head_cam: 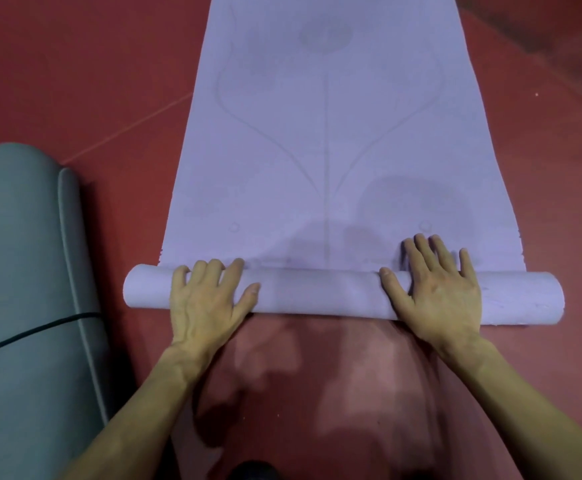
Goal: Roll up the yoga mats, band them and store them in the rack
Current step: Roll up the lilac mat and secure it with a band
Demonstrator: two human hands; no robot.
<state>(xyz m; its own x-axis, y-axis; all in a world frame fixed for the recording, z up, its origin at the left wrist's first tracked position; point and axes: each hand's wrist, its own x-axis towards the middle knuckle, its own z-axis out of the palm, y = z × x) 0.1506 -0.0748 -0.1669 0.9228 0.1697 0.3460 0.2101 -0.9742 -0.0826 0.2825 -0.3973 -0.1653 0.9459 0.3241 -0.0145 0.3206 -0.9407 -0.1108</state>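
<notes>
- Left hand (210, 296) palm-down on the rolled part of the purple yoga mat (317, 294), toward its left end. Fingers draped over the far side of the roll, thumb lying along the top.
- Right hand (436, 289) palm-down too, toward the right end, fingers spread and reaching past the roll with the tips on the flat part. No pinching with either one, just pressing down.
- Roll itself pretty thin, lying crosswise on the red floor (92, 81) right in front of the person, both ends sticking out past the hands.
- Rest of that mat unrolled flat, stretching away to the top of the view, with faint curved guide lines and a centre line printed on it.
- Over on the left, apart from the purple one: teal mat (30, 254), already fully rolled, lying lengthwise on the floor with a thin black band (40, 328) around it.
- Dark blob (255, 471) at the bottom edge, can't tell what.
</notes>
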